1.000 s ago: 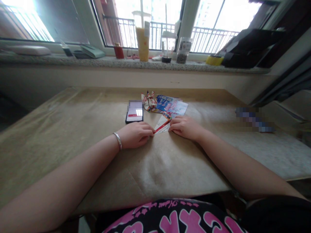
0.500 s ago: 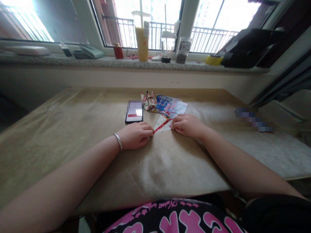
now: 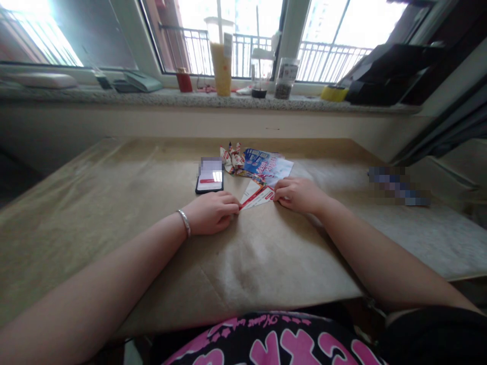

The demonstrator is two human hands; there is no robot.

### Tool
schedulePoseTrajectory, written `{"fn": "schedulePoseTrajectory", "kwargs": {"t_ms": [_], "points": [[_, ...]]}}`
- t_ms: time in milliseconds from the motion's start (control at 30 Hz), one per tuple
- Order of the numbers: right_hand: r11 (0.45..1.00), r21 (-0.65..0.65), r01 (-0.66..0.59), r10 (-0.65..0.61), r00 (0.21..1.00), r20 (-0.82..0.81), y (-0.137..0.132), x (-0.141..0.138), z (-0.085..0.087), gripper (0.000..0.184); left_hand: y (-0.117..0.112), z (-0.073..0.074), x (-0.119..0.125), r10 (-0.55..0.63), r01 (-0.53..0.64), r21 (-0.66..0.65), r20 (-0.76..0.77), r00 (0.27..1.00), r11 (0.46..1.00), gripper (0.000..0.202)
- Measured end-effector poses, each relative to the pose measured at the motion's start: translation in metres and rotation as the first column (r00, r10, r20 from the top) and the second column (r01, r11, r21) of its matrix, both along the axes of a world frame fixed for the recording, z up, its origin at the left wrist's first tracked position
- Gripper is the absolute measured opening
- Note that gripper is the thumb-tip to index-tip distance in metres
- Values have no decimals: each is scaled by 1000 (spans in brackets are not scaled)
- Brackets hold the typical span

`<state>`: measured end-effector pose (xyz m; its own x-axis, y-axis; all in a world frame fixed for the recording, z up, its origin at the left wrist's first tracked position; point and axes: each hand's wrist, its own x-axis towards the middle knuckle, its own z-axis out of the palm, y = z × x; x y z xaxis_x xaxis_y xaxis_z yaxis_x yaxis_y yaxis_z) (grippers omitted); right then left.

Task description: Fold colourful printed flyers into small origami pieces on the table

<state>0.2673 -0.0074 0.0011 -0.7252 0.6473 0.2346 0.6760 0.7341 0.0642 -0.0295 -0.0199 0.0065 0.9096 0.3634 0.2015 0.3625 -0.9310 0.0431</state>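
A folded sheet of printed paper, white with red and orange bands, lies flat on the table between my hands. My left hand is closed, its fingertips pinching the paper's left corner. At the right corner, my right hand has its fingers bent together on the paper's edge. Just beyond lies a fanned stack of blue printed sheets. Left of that stack stands a folded paper piece with several points. A phone with a lit screen rests above my left hand.
A cloth-like cover lies over the table. On the windowsill stand a tall cup of yellow drink, a red container, clear containers and yellow tape. A blurred bluish item lies at the right.
My right hand has slid slightly right and away along the paper's edge, so more of its red print shows. My left hand stays at the left corner.
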Motion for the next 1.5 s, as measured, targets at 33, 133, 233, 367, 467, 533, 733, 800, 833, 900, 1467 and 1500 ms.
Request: {"fn": "schedulePoseTrajectory", "kwargs": {"t_ms": [33, 133, 233, 367, 467, 533, 733, 800, 833, 900, 1467, 1500], "points": [[1000, -3, 9, -9, 1000, 9, 0, 1, 0, 20, 0, 0, 0, -1, 1, -1, 1, 1000, 1000, 21], [1000, -12, 23, -23, 999, 30, 0, 3, 1, 20, 1, -1, -1, 3, -3, -4, 2, 1000, 1000, 21], [999, -17, 31, -30, 999, 45, 0, 4, 2, 19, 1, -1, -1, 2, -2, -8, 0, 1000, 1000, 22], [997, -24, 68, -66, 995, 70, -1, 8, 5, 19, 1, -1, -1, 2, -2, -15, 2, 1000, 1000, 22], [995, -40, 88, -85, 993, 81, -2, 9, 7, 20, 1, -1, -1, 1, -1, -24, 2, 1000, 1000, 22], [994, -54, 94, -89, 992, 87, -2, 9, 8, 20, 1, -1, -2, 0, 0, -36, 6, 1000, 999, 22], [993, -67, 97, -90, 991, 100, -1, 11, 9, 20, 3, -1, -3, -2, 4, -73, 24, 1000, 997, 20], [992, -79, 97, -90, 992, 93, 0, 12, 9, 20, 3, -1, -3, -2, 4, -83, 28, 1000, 997, 20], [991, -88, 99, -92, 992, 85, 1, 13, 8, 20, 4, -1, -4, -2, 4, -90, 32, 999, 996, 20], [989, -110, 101, -94, 993, 66, 2, 14, 8, 22, 4, -2, -5, -2, 7, -104, 44, 999, 995, 21], [979, -147, 142, -133, 989, 66, 1, 19, 8, 23, 7, -2, -6, -9, 26, -168, 99, 995, 985, 21], [976, -146, 161, -152, 986, 67, 0, 18, 8, 22, 6, -2, -6, -7, 24, -176, 98, 995, 984, 20]]}}
